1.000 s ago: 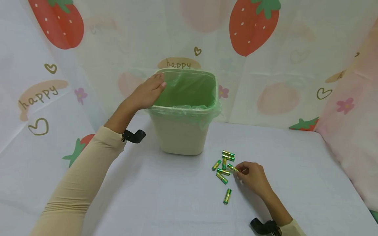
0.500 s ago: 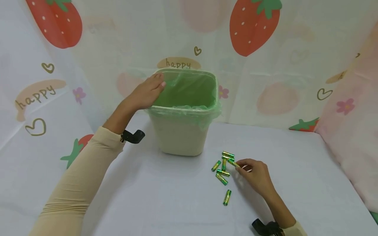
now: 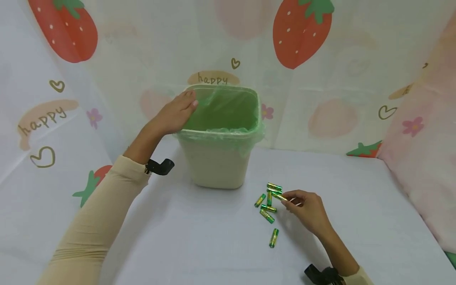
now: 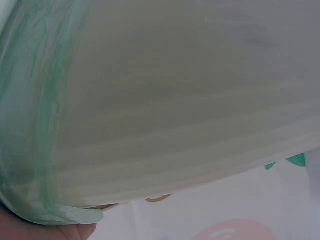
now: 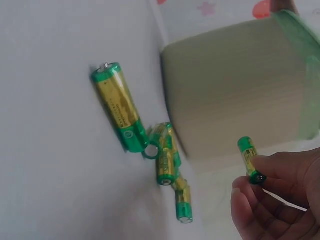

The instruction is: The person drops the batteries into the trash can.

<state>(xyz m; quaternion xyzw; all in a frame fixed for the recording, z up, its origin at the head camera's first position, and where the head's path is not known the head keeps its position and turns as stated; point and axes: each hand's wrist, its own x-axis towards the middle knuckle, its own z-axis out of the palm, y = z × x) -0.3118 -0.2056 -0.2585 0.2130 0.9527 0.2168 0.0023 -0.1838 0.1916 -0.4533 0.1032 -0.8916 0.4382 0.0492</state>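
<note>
head view: a green-and-gold cylindrical battery point(image 3: 279, 196), pinched by the right hand point(image 3: 309, 211) front-right of the pale boxy plastic bin point(image 3: 217, 164), probably lifts best straight up, clear of similar batteries point(image 3: 269, 198); the left hand point(image 3: 174, 114) rests straight-fingered over the bin's left side.

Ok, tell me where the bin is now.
In the head view, the bin stands just left of centre on the white surface, the left hand on its left side, the batteries in front to its right.
</note>
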